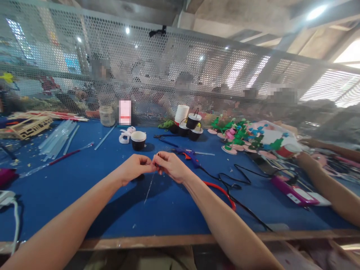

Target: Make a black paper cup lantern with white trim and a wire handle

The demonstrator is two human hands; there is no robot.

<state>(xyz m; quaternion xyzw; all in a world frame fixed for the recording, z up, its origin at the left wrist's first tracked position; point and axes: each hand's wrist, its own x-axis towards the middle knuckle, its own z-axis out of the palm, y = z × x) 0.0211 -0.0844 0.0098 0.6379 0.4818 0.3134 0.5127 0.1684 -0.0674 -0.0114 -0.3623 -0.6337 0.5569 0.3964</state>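
Note:
My left hand (138, 168) and my right hand (170, 165) meet above the blue table (118, 221), fingertips pinched and touching. A small dark bit shows at the right fingertips; what the fingers hold is mostly hidden. A thin whitish strand (149, 189) runs down below the fingers; whether they hold it or it lies on the table I cannot tell. Just behind my hands stands a black and white paper cup (138, 140), with a white ribbon roll (125, 135) beside it. A blue glue gun (192, 156) lies beyond my right hand, near dark-handled pliers (165, 139).
More small cups (194, 122) stand by the perforated screen (157, 75). Glue sticks (57, 140) and a wooden frame (30, 127) lie left. Green craft pieces (239, 137), a black cable (247, 212), a purple power strip (294, 191) and another person's arm (323, 180) are at right.

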